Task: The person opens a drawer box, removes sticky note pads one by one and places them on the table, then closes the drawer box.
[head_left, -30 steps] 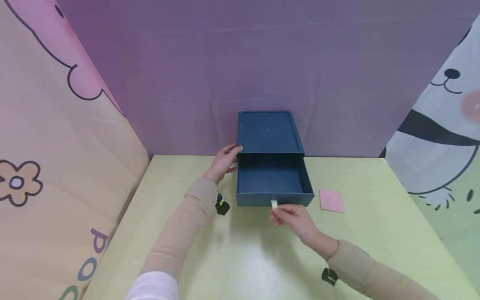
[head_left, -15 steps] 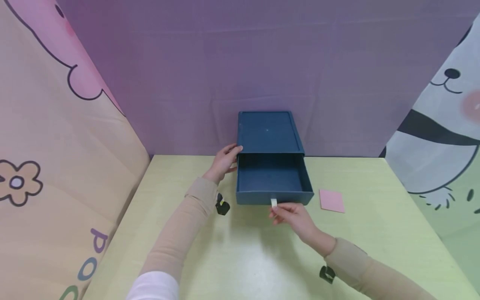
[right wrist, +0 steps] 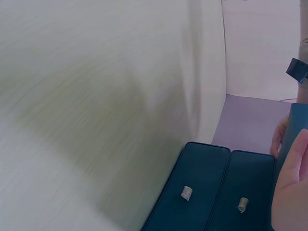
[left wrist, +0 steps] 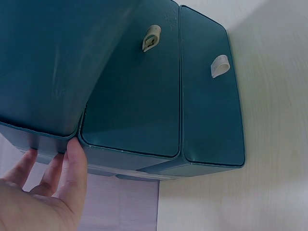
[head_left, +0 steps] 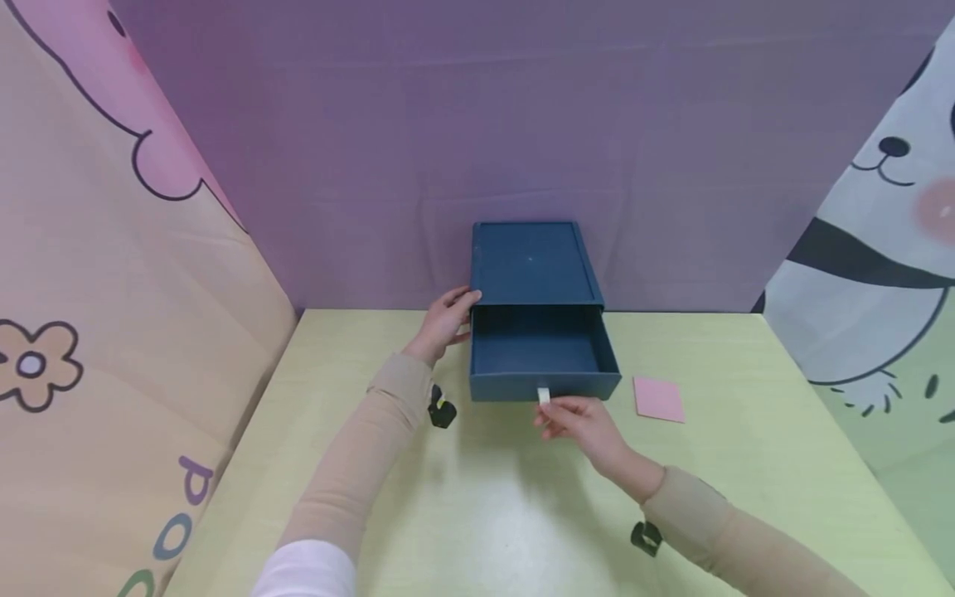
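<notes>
A dark blue drawer cabinet (head_left: 533,261) stands against the back wall, its top drawer (head_left: 548,387) pulled part way out, with nothing visible inside. My left hand (head_left: 445,322) rests against the cabinet's left side, thumb near the front top edge; in the left wrist view its fingers (left wrist: 72,173) press the side wall fairly straight. With thumb and fingertips, my right hand (head_left: 585,427) pinches the white pull tab (head_left: 543,395) on the drawer front. Only part of the right hand (right wrist: 293,187) shows in the right wrist view, where the pinched tab is hidden.
Below, two shut drawers carry pale loop tabs, a middle drawer (left wrist: 134,96) and a bottom drawer (left wrist: 209,110). A pink square (head_left: 659,400) lies on the pale table (head_left: 477,531) right of the cabinet. A purple backdrop (head_left: 358,166) rises behind.
The top drawer has slid slightly back into the cabinet, with my right hand moving along on its tab. My left hand has stayed at the cabinet's side.
</notes>
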`<state>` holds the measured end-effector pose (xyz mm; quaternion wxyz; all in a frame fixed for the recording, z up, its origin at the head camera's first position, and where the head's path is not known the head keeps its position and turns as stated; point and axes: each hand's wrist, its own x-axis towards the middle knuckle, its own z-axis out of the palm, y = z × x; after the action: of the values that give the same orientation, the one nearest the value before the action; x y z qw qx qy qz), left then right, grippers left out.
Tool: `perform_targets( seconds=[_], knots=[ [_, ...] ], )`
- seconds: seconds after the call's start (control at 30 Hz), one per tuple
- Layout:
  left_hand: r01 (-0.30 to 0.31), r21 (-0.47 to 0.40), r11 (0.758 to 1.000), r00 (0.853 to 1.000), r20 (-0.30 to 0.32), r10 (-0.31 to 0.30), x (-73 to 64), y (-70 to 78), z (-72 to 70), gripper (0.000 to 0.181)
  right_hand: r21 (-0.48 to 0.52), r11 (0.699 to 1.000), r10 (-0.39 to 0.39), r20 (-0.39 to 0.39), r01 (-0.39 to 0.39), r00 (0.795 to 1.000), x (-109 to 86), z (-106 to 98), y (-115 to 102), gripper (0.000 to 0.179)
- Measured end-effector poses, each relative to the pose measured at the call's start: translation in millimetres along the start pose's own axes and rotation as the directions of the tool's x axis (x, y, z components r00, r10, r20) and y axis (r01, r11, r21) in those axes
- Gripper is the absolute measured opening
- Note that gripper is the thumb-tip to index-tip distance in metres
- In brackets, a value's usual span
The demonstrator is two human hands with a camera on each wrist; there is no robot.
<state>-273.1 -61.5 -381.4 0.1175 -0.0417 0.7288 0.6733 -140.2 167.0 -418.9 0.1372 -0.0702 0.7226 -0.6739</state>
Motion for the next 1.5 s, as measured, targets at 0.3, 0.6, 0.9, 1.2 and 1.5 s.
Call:
perform_targets(
  seconds=[0.3, 0.6, 0.9, 1.2, 1.5],
  knots=[
    [0.0, -0.015, 1.0, 1.0, -0.011, 0.0, 1.9, -2.1, 0.2, 0.06, 0.011, 1.0, 0.022, -0.019, -0.022, 1.0, 3.8, 1.9, -1.1, 0.035],
    [0.004, -0.012, 1.0, 1.0, -0.006, -0.004, 1.2, -2.0, 0.3, 0.06, 0.014, 1.0, 0.029, -0.032, -0.028, 0.999, 8.3, 1.9, -1.4, 0.034],
    [0.011, -0.011, 1.0, 1.0, -0.011, -0.011, 0.7, -2.0, 1.1, 0.06, 0.034, 0.999, 0.035, -0.036, -0.033, 0.999, 13.1, 1.9, 2.5, 0.034],
    [0.008, -0.015, 1.0, 1.0, -0.01, -0.009, 1.3, -1.4, 1.3, 0.06, 0.044, 0.997, 0.063, -0.06, -0.06, 0.996, 19.6, 2.8, 1.1, 0.032],
    [0.015, -0.024, 1.0, 1.0, -0.011, -0.015, 1.1, -1.0, 1.1, 0.059, 0.067, 0.995, 0.073, -0.062, -0.068, 0.995, 24.0, 2.3, 2.1, 0.031]
  ],
)
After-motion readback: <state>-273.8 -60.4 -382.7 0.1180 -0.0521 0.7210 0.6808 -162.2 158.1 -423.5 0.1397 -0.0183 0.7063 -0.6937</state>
